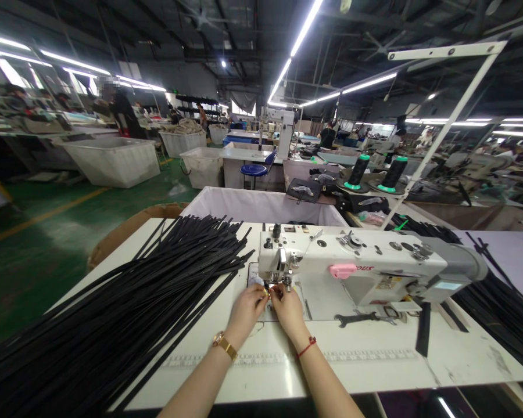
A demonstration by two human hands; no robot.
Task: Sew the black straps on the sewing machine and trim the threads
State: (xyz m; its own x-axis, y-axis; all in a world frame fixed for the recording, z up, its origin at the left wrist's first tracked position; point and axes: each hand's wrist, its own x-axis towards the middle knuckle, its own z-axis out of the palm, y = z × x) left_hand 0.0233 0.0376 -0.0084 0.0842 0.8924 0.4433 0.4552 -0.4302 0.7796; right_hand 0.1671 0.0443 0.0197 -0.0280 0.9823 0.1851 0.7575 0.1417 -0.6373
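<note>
A white sewing machine (pixel 314 255) stands on the pale table, with a pink piece on its front. Right below its needle area, my left hand (pixel 249 303) and my right hand (pixel 286 305) meet, fingertips pinched close together. What lies between the fingertips is too small to make out. A gold watch circles my left wrist, and a red string is round my right one. Left of the machine spreads a large bundle of long black strips (pixel 157 290), which neither hand touches.
A wrench (pixel 356 318) lies below the machine arm, near a short black strip (pixel 423 330). More black strips lie at the far right. Behind the table are a cloth-lined bin (pixel 261 203), two black thread cones and a thread stand pole. People are at work farther back.
</note>
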